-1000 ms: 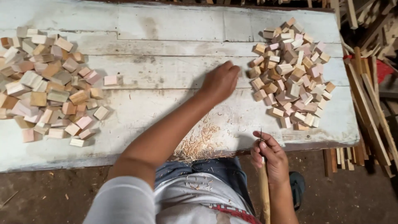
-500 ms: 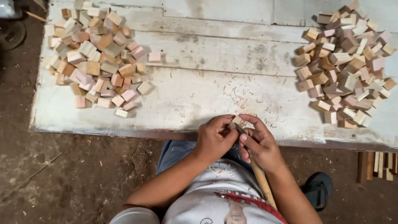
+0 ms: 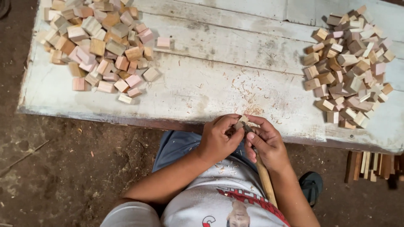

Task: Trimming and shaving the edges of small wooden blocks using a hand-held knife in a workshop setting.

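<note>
Both hands unmoved, left hand (image 3: 219, 141) pinching small wooden block (image 3: 241, 122), right hand (image 3: 265, 143) gripping wooden-handled blade (image 3: 264, 178)

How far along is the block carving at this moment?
Done: shavings lie on the white table, so some cutting has happened. In hand: the left hand holds a small wood block while the right hand works it with a wooden-handled tool. Left: two block piles, left pile and right pile; which is finished cannot be told.

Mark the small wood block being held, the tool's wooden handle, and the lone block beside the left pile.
small wood block (image 3: 241, 122), head view, its exposed top end.
wooden handle (image 3: 265, 180), head view, mid-shaft below the right hand.
lone block (image 3: 163, 42), head view, centre of top face.
</note>
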